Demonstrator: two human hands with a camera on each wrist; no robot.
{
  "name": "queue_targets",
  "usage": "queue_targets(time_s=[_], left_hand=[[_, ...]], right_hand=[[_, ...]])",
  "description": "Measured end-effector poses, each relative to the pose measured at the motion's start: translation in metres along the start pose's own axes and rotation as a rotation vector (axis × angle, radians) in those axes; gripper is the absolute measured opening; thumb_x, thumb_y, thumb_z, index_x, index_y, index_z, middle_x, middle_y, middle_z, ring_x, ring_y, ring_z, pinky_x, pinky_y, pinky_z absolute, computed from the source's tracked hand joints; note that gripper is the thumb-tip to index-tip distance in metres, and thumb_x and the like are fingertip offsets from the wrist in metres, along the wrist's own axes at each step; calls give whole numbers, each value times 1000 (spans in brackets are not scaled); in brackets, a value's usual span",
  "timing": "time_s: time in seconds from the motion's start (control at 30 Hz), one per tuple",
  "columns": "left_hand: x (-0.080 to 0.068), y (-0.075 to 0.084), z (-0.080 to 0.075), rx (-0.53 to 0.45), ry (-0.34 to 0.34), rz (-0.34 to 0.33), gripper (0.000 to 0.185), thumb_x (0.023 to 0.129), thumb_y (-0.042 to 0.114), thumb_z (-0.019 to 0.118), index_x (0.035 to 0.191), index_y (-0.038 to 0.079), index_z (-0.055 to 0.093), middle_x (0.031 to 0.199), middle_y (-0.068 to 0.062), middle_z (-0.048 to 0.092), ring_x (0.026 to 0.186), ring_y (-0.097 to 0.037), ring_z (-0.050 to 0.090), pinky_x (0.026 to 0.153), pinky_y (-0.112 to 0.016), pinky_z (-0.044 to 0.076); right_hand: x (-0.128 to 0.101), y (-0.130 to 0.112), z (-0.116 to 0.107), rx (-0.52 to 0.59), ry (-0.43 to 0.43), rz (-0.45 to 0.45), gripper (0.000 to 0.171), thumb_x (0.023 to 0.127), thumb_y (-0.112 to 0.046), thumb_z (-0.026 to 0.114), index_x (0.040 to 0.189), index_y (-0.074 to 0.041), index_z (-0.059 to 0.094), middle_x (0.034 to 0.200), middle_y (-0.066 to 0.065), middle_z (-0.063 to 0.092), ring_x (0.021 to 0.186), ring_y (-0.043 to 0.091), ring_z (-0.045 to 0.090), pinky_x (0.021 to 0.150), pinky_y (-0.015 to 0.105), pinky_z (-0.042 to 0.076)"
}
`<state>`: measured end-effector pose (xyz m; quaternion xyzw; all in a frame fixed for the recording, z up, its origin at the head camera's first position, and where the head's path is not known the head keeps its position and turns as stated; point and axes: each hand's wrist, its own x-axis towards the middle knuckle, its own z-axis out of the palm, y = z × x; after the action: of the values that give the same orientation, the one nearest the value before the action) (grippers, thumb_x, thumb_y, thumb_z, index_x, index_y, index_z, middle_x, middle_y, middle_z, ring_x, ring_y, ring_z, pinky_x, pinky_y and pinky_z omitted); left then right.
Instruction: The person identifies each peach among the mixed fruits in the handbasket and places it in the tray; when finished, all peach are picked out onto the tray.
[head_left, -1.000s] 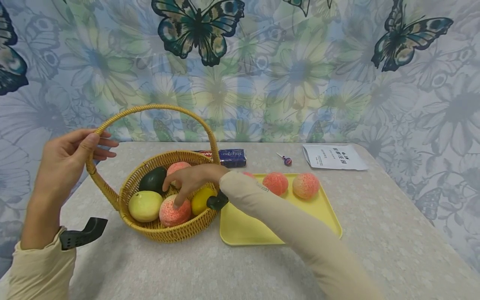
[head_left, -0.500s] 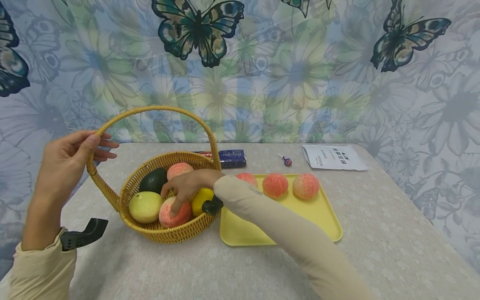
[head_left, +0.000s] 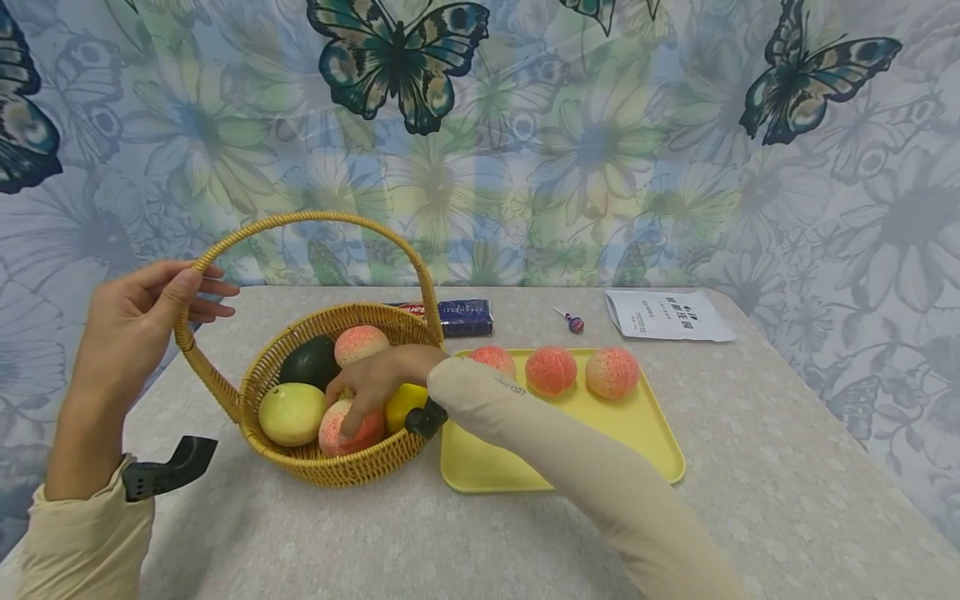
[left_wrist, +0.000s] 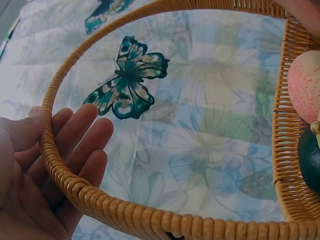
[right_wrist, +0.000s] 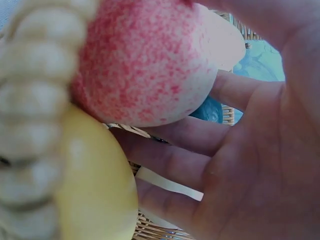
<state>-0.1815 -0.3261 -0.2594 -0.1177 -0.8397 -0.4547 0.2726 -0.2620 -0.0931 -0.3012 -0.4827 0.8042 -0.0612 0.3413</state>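
A wicker basket [head_left: 345, 468] stands on the table's left half. My left hand [head_left: 135, 321] holds its arched handle [head_left: 300, 218], thumb in front and fingers straight behind, as the left wrist view shows with the left hand [left_wrist: 45, 170] on the handle [left_wrist: 125, 212]. My right hand [head_left: 378, 379] reaches into the basket and curls its fingers round a pink peach [head_left: 333, 432]. The right wrist view shows that peach [right_wrist: 150, 65] against the right hand [right_wrist: 250, 165], beside a yellow lemon [right_wrist: 95, 185]. Another peach [head_left: 360, 342], a dark avocado [head_left: 309, 362] and a pale yellow fruit [head_left: 291, 412] also lie in the basket.
A yellow tray [head_left: 525, 462] lies right of the basket, with three peaches [head_left: 550, 371] along its far edge. A blue packet [head_left: 465, 317], a lollipop [head_left: 573, 321] and a white paper packet [head_left: 666, 314] lie farther back. A butterfly-print curtain hangs behind the table.
My right hand has sunk a little lower into the basket and its fingers have closed round the front peach. The left hand and the basket have stayed put.
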Motion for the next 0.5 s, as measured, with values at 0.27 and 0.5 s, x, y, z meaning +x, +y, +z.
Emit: queue_targets(time_s=[0.27,0.5], left_hand=[[2,-1,-1,1,-1,-5,30,101,20,49,121,3,63,94,13,69,75,-1,68,62,-13,50],[4,0,-1,6,-9,-1,30,101,21,48,120,3,63,94,13,69,74,0,68,60,-13,49]], right_hand=[[-1,2,0,-23,2,-4,45,88,-43,62,128,-26,50,131,-8,44,111,5,41,93,19,34],[-1,6,-1,-4,12,-13,42,88,-45,61,122,-24,49,126,-7,45,109,7,43,91,20,36]])
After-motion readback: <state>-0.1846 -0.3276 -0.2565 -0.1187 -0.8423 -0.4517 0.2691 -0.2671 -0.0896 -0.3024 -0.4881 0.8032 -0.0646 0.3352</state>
